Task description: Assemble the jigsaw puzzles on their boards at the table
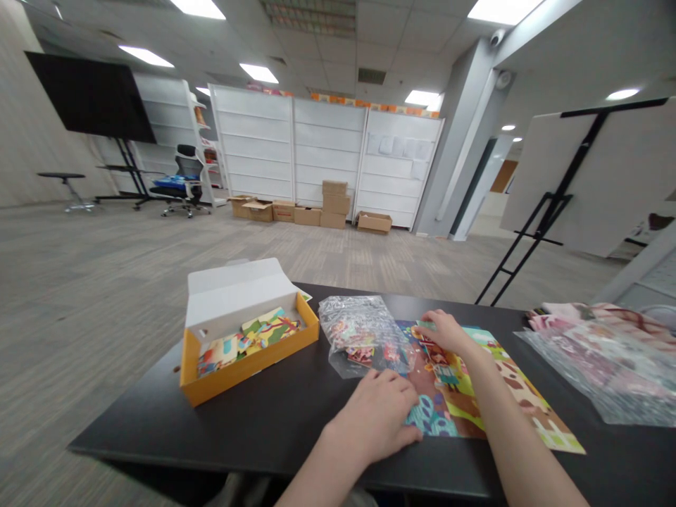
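A colourful jigsaw puzzle (478, 419), partly joined, lies on the black table. At its lower left edge, my left hand (372, 408) rests palm down with the fingers stretched out, holding nothing. My right hand (446, 329) reaches over the far part of the puzzle, fingers bent round a small puzzle piece (429, 336) that they partly hide. Loose-looking brown and teal pieces (443, 367) lie just below that hand. Beyond my left hand is a clear plastic bag (364, 327) with more pieces inside, its right side touching the puzzle area.
A yellow box (253, 370) with its white lid raised stands at the left, holding picture pieces. On the right lies another plastic bag (607, 366) with pinkish contents. The black table (274, 429) ends close in front of me. Cardboard boxes (334, 204) stand across the room.
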`<state>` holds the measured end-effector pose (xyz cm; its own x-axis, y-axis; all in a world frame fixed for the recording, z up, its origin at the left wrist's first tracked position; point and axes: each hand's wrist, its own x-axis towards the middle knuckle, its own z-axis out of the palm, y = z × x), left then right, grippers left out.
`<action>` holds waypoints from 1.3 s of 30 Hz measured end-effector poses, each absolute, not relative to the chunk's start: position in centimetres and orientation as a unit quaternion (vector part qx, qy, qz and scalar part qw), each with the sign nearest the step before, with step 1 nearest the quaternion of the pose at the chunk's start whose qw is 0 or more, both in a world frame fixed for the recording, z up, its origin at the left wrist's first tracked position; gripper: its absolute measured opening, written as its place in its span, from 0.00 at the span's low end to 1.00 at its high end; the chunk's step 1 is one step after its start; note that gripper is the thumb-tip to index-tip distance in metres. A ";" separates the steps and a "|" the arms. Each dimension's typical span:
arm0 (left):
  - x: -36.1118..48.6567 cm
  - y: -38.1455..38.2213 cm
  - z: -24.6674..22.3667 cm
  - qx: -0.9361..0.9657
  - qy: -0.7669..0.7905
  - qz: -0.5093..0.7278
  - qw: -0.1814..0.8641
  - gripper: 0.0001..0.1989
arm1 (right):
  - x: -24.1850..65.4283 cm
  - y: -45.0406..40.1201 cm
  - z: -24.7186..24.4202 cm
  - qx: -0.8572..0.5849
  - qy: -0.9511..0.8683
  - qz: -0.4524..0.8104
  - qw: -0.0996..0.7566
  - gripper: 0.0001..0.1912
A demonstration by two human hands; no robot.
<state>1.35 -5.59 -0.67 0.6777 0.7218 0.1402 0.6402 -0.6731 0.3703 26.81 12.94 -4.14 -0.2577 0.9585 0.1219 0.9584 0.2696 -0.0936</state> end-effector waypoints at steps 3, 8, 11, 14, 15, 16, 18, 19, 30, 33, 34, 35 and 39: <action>0.7 -5.4 -0.5 0.901 0.374 0.140 0.169 0.16 | 26.8 13.0 -4.3 -0.611 -0.785 0.005 0.098 0.16; 0.4 -5.3 -0.6 0.901 0.371 0.142 0.172 0.15 | 26.7 12.7 -4.0 -0.592 -0.784 0.046 0.184 0.14; 0.4 -5.2 -0.7 0.899 0.371 0.145 0.180 0.16 | 26.9 12.5 -3.6 -0.583 -0.777 0.079 0.226 0.15; 0.3 -5.1 -0.7 0.895 0.373 0.150 0.193 0.18 | 27.3 12.6 -3.4 -0.572 -0.774 0.109 0.248 0.13; 0.2 -5.0 -0.7 0.895 0.372 0.150 0.196 0.18 | 27.5 12.7 -3.3 -0.566 -0.775 0.120 0.253 0.12; 0.2 -5.0 -0.7 0.894 0.372 0.151 0.197 0.18 | 27.6 12.8 -3.2 -0.560 -0.776 0.128 0.260 0.12; 0.2 -5.1 -0.6 0.894 0.374 0.150 0.197 0.17 | 27.5 12.8 -2.8 -0.553 -0.768 0.139 0.290 0.16; 0.2 -5.1 -0.6 0.894 0.375 0.149 0.196 0.17 | 27.5 12.7 -2.5 -0.555 -0.758 0.143 0.312 0.18; 0.1 -5.3 -0.4 0.896 0.375 0.149 0.185 0.15 | 25.5 9.8 0.1 -0.539 -0.728 0.368 0.212 0.28; 0.2 -5.3 -0.3 0.894 0.385 0.149 0.174 0.15 | 25.3 9.5 0.4 -0.543 -0.747 0.337 0.179 0.26; 0.2 -5.4 -0.4 0.893 0.388 0.151 0.170 0.14 | 25.3 9.5 0.5 -0.543 -0.752 0.330 0.175 0.25; 0.1 -5.4 -0.4 0.893 0.389 0.153 0.168 0.14 | 25.3 9.5 0.4 -0.544 -0.754 0.324 0.174 0.24; 0.1 -5.3 -0.5 0.890 0.395 0.156 0.168 0.14 | 25.7 10.1 -0.2 -0.552 -0.752 0.313 0.179 0.23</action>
<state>0.05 -5.28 -0.49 0.6401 0.7547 0.1439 0.6499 -0.6317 0.4225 25.74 10.11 -0.23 -0.3269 0.9420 -0.0766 0.7185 0.1950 -0.6677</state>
